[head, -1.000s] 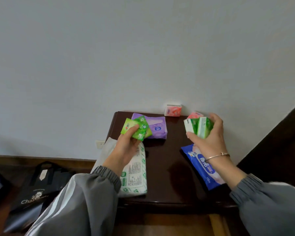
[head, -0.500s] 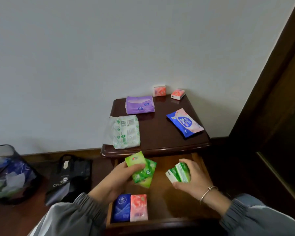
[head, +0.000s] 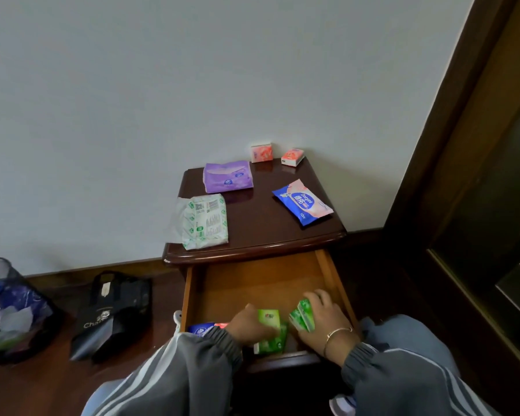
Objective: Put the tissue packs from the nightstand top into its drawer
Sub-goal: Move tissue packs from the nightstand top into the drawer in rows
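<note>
A plain pale grey wall [head: 192, 85] meets a dark polished wooden floor [head: 42, 382]; a dark brown wooden door frame [head: 451, 121] stands right.

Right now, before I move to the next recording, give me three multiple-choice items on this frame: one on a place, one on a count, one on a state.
1. Where does the purple tissue pack lie?
A. in the drawer
B. at the back of the nightstand top
C. on the floor

2. How many packs remain on the nightstand top?
A. two
B. five
C. eight

3. What state is the drawer in?
A. pulled open
B. shut
C. removed and set on the floor

Answers:
1 B, it lies near the wall, behind the white-and-green pack.
2 B: purple, white-and-green, blue wipes pack, two small pink packs.
3 A, its wooden floor shows, and the left hand and right hand hold green packs inside it.
</note>
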